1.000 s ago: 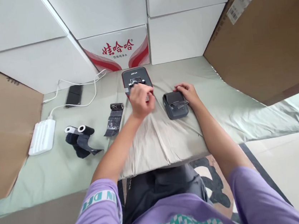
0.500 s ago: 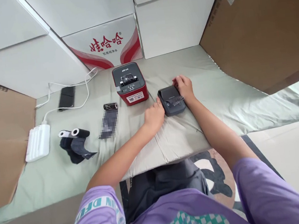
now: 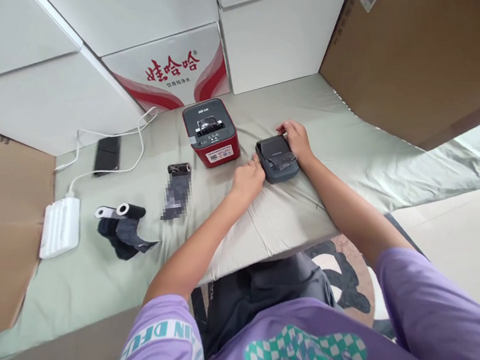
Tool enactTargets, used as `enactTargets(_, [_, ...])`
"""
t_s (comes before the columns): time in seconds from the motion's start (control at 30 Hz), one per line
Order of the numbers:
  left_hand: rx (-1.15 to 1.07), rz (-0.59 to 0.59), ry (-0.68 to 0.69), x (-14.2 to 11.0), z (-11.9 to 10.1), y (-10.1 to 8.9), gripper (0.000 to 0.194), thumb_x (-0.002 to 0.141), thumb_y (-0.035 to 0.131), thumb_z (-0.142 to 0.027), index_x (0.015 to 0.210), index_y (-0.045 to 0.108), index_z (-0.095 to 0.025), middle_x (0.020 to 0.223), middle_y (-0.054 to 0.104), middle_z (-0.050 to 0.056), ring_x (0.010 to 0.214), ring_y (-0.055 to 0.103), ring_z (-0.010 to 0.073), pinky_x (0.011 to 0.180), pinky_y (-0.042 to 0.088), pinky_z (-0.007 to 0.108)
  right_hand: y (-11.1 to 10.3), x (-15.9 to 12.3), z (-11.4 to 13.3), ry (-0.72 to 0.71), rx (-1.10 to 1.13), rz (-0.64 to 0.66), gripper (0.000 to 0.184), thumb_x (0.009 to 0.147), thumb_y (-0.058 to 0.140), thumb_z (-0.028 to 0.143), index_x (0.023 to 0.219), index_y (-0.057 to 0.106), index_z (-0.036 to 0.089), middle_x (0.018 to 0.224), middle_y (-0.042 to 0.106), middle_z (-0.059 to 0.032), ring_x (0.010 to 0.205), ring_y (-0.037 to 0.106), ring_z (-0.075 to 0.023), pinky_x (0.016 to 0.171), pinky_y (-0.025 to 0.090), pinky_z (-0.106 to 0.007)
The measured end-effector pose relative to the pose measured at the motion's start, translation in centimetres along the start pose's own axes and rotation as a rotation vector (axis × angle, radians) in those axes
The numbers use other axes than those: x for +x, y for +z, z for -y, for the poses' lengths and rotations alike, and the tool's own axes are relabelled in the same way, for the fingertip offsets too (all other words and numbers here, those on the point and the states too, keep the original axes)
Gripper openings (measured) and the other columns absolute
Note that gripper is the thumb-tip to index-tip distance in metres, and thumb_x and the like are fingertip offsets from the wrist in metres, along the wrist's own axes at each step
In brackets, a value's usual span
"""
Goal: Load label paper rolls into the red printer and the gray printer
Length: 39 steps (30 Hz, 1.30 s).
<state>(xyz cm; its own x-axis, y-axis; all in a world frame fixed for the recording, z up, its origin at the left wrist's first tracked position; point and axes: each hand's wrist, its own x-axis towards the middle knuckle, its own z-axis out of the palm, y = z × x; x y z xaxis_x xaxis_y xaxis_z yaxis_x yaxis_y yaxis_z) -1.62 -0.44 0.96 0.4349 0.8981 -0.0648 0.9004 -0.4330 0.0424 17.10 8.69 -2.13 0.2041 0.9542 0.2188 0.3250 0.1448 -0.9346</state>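
Note:
A small black portable printer (image 3: 280, 173) rests on the cloth-covered surface, with a crumpled dark strip (image 3: 283, 160) across its top. My left hand (image 3: 248, 178) has its fingers curled in, their tips against the printer's left side. Around the far right corner bends my right hand (image 3: 296, 139), gripping that side; some of its fingertips are hidden behind the printer. Just behind and to the left stands a larger red and black printer (image 3: 211, 134), a shiny dark piece showing in its top slot.
Left of the printers lie a dark roll (image 3: 179, 168) with a blurred strip, two more rolls (image 3: 131, 210) with dark film trailing, a black phone (image 3: 107, 154), and a white power bank (image 3: 60, 227) with its cable. White boxes (image 3: 288, 36) and brown cartons (image 3: 416, 56) enclose the surface.
Both hands stay at the sides of the small printer. The whole view has shifted very slightly; nothing else has clearly moved.

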Motion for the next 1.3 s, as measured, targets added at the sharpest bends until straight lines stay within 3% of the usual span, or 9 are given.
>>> enactTargets(0.17, [-0.009, -0.036, -0.015, -0.2, -0.5, -0.3, 0.065, 0.094, 0.029, 0.002, 0.157, 0.042, 0.004, 0.123, 0.071, 0.031, 0.108, 0.074, 0.0330, 0.082, 0.056, 0.040, -0.2, 0.1, -0.1, -0.024, -0.054, 0.037, 0.056, 0.097, 0.039, 0.072, 0.085, 0.064, 0.023, 0.085, 0.066, -0.0055, 0.086, 0.064, -0.0220, 0.083, 0.051, -0.035])
enactTargets(0.27, [-0.036, -0.026, -0.022, -0.3, 0.3, -0.6, 0.057, 0.100, 0.034, -0.008, 0.156, 0.046, -0.002, 0.125, 0.072, 0.027, 0.108, 0.074, 0.0329, 0.082, 0.055, 0.040, -0.4, 0.2, -0.2, -0.032, -0.072, 0.051, 0.060, 0.095, 0.038, 0.077, 0.085, 0.065, 0.024, 0.086, 0.067, -0.0057, 0.088, 0.064, -0.0227, 0.085, 0.051, -0.035])
enactTargets(0.4, [-0.243, -0.072, -0.064, 0.1, 2.1, -0.7, 0.043, 0.109, 0.033, -0.033, 0.126, 0.070, -0.018, 0.114, 0.078, 0.015, 0.101, 0.075, 0.0307, 0.078, 0.053, 0.038, -0.6, 0.2, -0.5, -0.057, -0.052, 0.080, 0.060, 0.094, 0.040, 0.076, 0.086, 0.066, 0.023, 0.087, 0.068, -0.0059, 0.087, 0.064, -0.0228, 0.084, 0.051, -0.036])
enactTargets(0.57, [-0.408, -0.104, -0.137, 1.0, 3.0, -0.3, 0.034, 0.106, 0.040, -0.035, 0.107, 0.073, -0.025, 0.108, 0.079, 0.010, 0.098, 0.074, 0.0283, 0.076, 0.050, 0.034, -0.6, 0.3, -0.7, -0.056, -0.063, 0.085, 0.059, 0.095, 0.040, 0.075, 0.089, 0.067, 0.023, 0.089, 0.069, -0.0058, 0.089, 0.065, -0.0231, 0.085, 0.053, -0.037])
enactTargets(0.73, [-0.654, 0.085, -0.161, 2.6, 3.9, -1.1, 0.026, 0.093, 0.051, -0.030, 0.082, 0.073, -0.022, 0.081, 0.075, 0.007, 0.078, 0.068, 0.0224, 0.065, 0.046, 0.030, -0.5, 0.1, -0.3, -0.059, -0.092, 0.086, 0.065, 0.093, 0.035, 0.081, 0.088, 0.066, 0.023, 0.088, 0.068, -0.0058, 0.090, 0.065, -0.0231, 0.088, 0.051, -0.036])
enactTargets(0.83, [-0.928, 0.302, -0.198, 3.5, 4.8, -1.8, 0.021, 0.084, 0.055, -0.025, 0.071, 0.070, -0.019, 0.058, 0.060, 0.002, 0.050, 0.049, 0.0135, 0.052, 0.036, 0.027, -0.4, 0.0, -0.1, -0.058, -0.081, 0.099, 0.066, 0.093, 0.036, 0.082, 0.088, 0.066, 0.024, 0.089, 0.068, -0.0059, 0.091, 0.065, -0.0235, 0.087, 0.051, -0.036])
enactTargets(0.9, [-1.069, 0.373, -0.222, 3.7, 5.3, -2.2, 0.016, 0.079, 0.058, -0.022, 0.070, 0.070, -0.018, 0.054, 0.056, 0.001, 0.043, 0.037, 0.0098, 0.046, 0.026, 0.026, -0.3, -0.1, -0.1, -0.055, -0.068, 0.102, 0.065, 0.093, 0.037, 0.081, 0.088, 0.066, 0.024, 0.088, 0.068, -0.0061, 0.089, 0.065, -0.0236, 0.085, 0.051, -0.036])
enactTargets(1.03, [-1.163, 0.366, -0.245, 3.7, 5.3, -2.4, 0.012, 0.075, 0.060, -0.020, 0.066, 0.068, -0.017, 0.055, 0.056, 0.001, 0.042, 0.034, 0.0073, 0.045, 0.019, 0.024, -0.2, -0.2, 0.1, -0.037, -0.066, 0.104, 0.064, 0.094, 0.038, 0.080, 0.087, 0.066, 0.023, 0.089, 0.069, -0.0062, 0.091, 0.065, -0.0236, 0.086, 0.051, -0.036])
enactTargets(1.3, [-1.171, 0.284, -0.274, 3.5, 4.7, -2.2, 0.020, 0.079, 0.062, -0.018, 0.060, 0.062, -0.017, 0.050, 0.050, -0.001, 0.046, 0.040, 0.0077, 0.047, 0.032, 0.021, -0.2, -0.2, 0.1, -0.041, -0.043, 0.098, 0.061, 0.097, 0.041, 0.076, 0.086, 0.068, 0.022, 0.088, 0.069, -0.0067, 0.091, 0.066, -0.0238, 0.089, 0.053, -0.037])
